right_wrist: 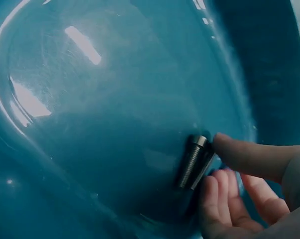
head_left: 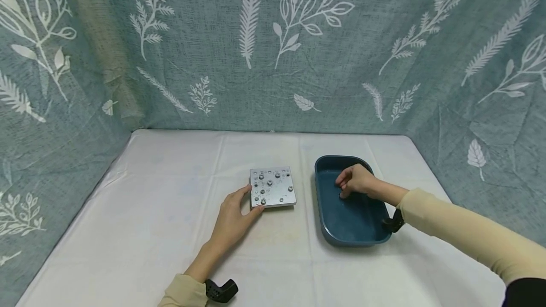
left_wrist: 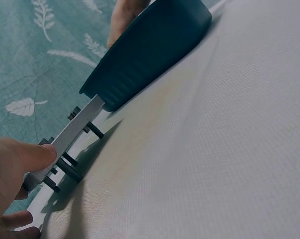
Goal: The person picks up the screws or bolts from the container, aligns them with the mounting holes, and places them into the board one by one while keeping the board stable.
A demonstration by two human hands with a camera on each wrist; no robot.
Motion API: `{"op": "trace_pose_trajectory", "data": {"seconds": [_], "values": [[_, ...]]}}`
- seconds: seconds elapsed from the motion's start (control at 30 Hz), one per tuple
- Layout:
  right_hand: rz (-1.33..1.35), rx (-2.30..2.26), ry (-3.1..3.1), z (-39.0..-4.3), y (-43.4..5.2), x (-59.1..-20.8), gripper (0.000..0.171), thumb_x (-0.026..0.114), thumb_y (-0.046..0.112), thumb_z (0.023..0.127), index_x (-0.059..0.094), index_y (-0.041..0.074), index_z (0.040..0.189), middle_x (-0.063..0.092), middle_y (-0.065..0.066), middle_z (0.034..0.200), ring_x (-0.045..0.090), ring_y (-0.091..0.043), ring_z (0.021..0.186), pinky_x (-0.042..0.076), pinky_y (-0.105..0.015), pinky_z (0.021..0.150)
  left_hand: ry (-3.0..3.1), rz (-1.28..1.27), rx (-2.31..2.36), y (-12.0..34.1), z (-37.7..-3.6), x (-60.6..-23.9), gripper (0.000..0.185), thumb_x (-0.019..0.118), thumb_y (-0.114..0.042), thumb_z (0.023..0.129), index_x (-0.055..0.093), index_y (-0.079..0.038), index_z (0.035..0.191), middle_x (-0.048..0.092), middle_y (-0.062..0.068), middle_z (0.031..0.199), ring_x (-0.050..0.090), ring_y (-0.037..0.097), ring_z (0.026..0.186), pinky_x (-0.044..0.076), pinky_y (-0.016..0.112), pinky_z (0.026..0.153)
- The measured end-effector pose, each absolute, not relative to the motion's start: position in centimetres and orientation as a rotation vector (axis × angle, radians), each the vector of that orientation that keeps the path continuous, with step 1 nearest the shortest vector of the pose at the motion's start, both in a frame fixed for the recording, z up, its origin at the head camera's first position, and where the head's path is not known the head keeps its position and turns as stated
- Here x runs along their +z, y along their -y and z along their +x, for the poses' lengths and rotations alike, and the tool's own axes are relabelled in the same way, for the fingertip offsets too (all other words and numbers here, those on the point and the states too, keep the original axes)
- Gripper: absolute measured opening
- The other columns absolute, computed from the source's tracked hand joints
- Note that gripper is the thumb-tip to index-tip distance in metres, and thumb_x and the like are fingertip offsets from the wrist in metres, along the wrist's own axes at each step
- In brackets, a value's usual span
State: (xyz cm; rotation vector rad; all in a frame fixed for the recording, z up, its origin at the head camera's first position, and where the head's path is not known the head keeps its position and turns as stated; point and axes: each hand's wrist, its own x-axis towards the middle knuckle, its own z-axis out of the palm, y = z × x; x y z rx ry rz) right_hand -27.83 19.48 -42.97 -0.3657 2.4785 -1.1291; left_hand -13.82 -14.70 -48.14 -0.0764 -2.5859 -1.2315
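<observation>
- Fingers of the right hand (head_left: pixel 356 181) reach down inside the blue tray (head_left: pixel 327 224), curled narrow around a dark bolt (right_wrist: pixel 192 160); thumb and fingertips touch the bolt, which lies on the tray floor just beside them.
- Left hand (head_left: pixel 232 219) rests on the table (head_left: pixel 149 212), its fingers pinching the near left corner of the metal plate (head_left: pixel 273 187), thumb on the plate's edge.
- Metal plate sits flat just beyond the left fingers, with several screws (head_left: pixel 277 175) standing in its holes; in the left wrist view their shafts stick out beneath it.
- Tray lies just right of the plate, apart from the left fingers.
</observation>
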Motion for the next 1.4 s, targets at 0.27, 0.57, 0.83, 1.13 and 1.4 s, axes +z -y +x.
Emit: {"op": "trace_pose_trajectory", "data": {"seconds": [0.27, 0.57, 0.83, 1.13, 1.4], "values": [[-0.481, -0.991, -2.571, -27.8, -18.9, -43.4, 0.022, 0.084, -0.011, 0.066, 0.071, -0.002, 0.081, 0.068, -0.004, 0.071, 0.066, -0.016, 0.067, 0.058, -0.029, 0.063, 2.596, -0.070, -1.233, 14.7, -13.7, -48.0, 0.068, 0.080, -0.027, 0.084, 0.052, 0.001, 0.139, 0.053, 0.020, 0.137, 0.045, 0.039, 0.129, 0.036, 0.052, 0.107], [-0.516, -0.941, -2.638, -27.8, -18.5, -43.7, 0.020, 0.088, 0.000, 0.068, 0.070, 0.005, 0.074, 0.066, 0.000, 0.066, 0.063, -0.015, 0.063, 0.054, -0.028, 0.060, 2.586, -0.077, -1.225, 14.7, -13.8, -48.0, 0.067, 0.081, -0.026, 0.084, 0.053, 0.002, 0.138, 0.054, 0.020, 0.137, 0.046, 0.038, 0.128, 0.036, 0.051, 0.107], [-0.521, -1.001, -2.602, -27.8, -18.2, -43.7, 0.016, 0.083, -0.004, 0.069, 0.070, 0.005, 0.072, 0.065, -0.001, 0.064, 0.061, -0.015, 0.060, 0.053, -0.028, 0.057, 2.580, -0.081, -1.224, 14.6, -13.6, -47.9, 0.066, 0.080, -0.026, 0.084, 0.053, 0.002, 0.137, 0.054, 0.020, 0.136, 0.046, 0.038, 0.128, 0.036, 0.051, 0.107], [-0.496, -1.049, -2.590, -27.9, -18.2, -44.0, 0.020, 0.089, 0.004, 0.067, 0.070, 0.005, 0.072, 0.067, -0.002, 0.065, 0.064, -0.016, 0.061, 0.054, -0.029, 0.057, 2.581, -0.092, -1.215, 14.6, -13.7, -48.0, 0.067, 0.080, -0.027, 0.085, 0.052, 0.002, 0.138, 0.054, 0.020, 0.137, 0.045, 0.038, 0.129, 0.036, 0.051, 0.107], [-0.452, -1.173, -2.505, -28.3, -18.1, -44.3, 0.014, 0.083, -0.001, 0.071, 0.070, 0.003, 0.075, 0.068, -0.006, 0.067, 0.063, -0.018, 0.061, 0.054, -0.029, 0.058, 2.582, -0.088, -1.214, 14.6, -13.7, -48.0, 0.066, 0.080, -0.027, 0.084, 0.052, 0.003, 0.137, 0.054, 0.020, 0.137, 0.046, 0.037, 0.129, 0.036, 0.051, 0.107]]}}
